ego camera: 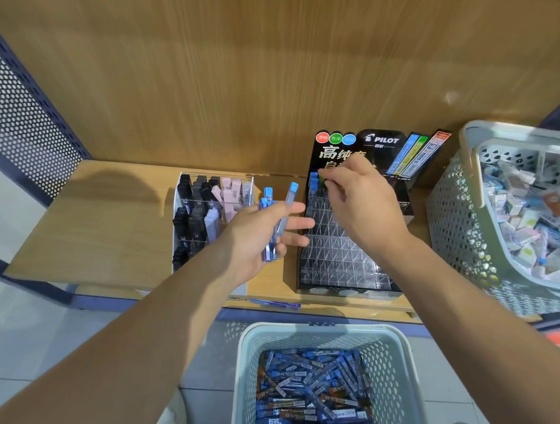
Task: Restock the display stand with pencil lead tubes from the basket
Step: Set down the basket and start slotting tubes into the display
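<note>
My left hand (267, 233) holds a bunch of blue-capped pencil lead tubes (272, 219) upright, just left of the display stand. The black Pilot display stand (337, 257) has a grid of clear slots, with two blue-capped tubes (313, 183) standing in its top-left slots. My right hand (356, 201) is over the stand's upper rows and pinches a tube with a green cap (324, 181) at its fingertips beside those blue tubes. A pale basket (397, 347) on the floor below the shelf holds several blue and brown lead tubes (313, 389).
A clear acrylic organiser (181, 200) with black, grey and pink cases stands left of the stand. A second perforated basket (457, 222) full of small packets sits on the shelf at the right. The wooden back panel (258, 77) rises behind, and a perforated metal side panel (4, 101) stands at the left.
</note>
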